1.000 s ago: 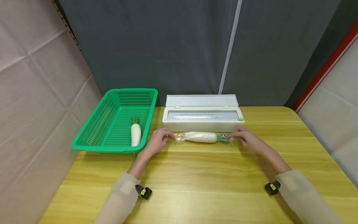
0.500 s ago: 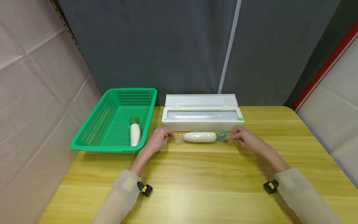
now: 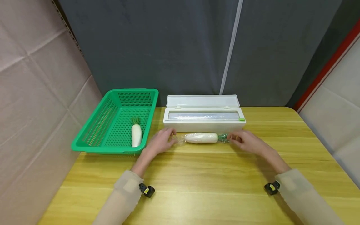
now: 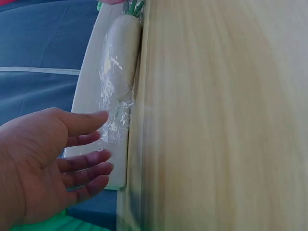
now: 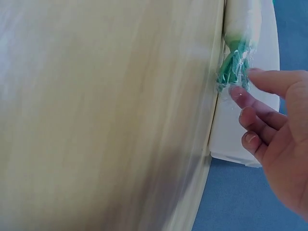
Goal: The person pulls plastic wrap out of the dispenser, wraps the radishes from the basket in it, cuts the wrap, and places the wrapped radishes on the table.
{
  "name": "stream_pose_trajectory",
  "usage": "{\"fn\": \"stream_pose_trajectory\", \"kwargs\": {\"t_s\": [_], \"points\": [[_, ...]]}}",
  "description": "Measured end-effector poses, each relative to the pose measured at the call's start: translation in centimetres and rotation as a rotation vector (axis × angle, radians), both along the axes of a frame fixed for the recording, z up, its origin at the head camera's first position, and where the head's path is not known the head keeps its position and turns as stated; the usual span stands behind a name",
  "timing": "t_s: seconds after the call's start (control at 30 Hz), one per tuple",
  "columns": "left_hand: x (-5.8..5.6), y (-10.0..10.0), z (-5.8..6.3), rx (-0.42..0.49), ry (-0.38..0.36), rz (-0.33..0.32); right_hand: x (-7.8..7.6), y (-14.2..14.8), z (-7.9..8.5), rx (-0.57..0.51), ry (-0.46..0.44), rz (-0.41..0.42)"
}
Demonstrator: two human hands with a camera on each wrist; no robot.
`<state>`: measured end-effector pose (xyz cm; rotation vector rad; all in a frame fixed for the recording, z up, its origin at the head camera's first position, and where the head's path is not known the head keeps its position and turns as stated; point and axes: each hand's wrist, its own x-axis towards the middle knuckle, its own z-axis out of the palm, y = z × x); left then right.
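Observation:
A white radish (image 3: 201,137) wrapped in clear cling film lies crosswise on the table, its green leaves (image 5: 234,67) at the right end. At its left end the film (image 4: 115,122) bunches past the root. My left hand (image 3: 161,141) is beside that end, thumb and fingers apart, with the thumb tip right at the film in the left wrist view. On the other side my right hand (image 3: 247,142) has its thumb and index fingertips at the film around the leaves, a gap between them; the other fingers are loosely bent.
Right behind the radish stands a white cling film box (image 3: 204,126), lid raised, with a green slider at its right. To the left, a green basket (image 3: 98,149) holds an unwrapped radish (image 3: 136,135). A dark curtain (image 3: 168,47) hangs behind the table.
My left thumb has spread away from the fingers at the film's left end. The right hand's fingers have gone from extended on the leaf end to bent. The wrapped radish has barely moved.

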<state>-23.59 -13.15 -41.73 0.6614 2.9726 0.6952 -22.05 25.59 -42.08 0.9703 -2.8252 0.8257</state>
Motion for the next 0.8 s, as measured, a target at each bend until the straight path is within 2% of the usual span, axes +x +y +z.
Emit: {"fn": "stream_pose_trajectory", "kwargs": {"t_s": [0.13, 0.23, 0.37, 0.47, 0.63, 0.8], "points": [[0.2, 0.5, 0.4, 0.001, 0.019, -0.016, -0.1, -0.5, 0.1, -0.020, -0.005, -0.048], [0.3, 1.1, 0.7, 0.018, 0.026, -0.063, -0.3, -1.2, 0.3, -0.023, 0.053, -0.072], [0.1, 2.1, 0.9, 0.022, 0.050, -0.160, -0.6, -2.6, 0.6, -0.017, 0.170, -0.049], [-0.2, 2.9, 0.9, 0.014, 0.077, -0.216, -1.0, -3.9, 0.8, -0.020, 0.212, -0.010], [-0.6, 4.4, 0.7, 0.027, 0.064, -0.255, -1.6, -6.3, 0.6, -0.006, 0.219, 0.019], [-0.9, 6.0, 0.4, -0.003, 0.023, -0.249, -1.9, -8.2, 0.1, 0.040, 0.174, -0.041]]}}
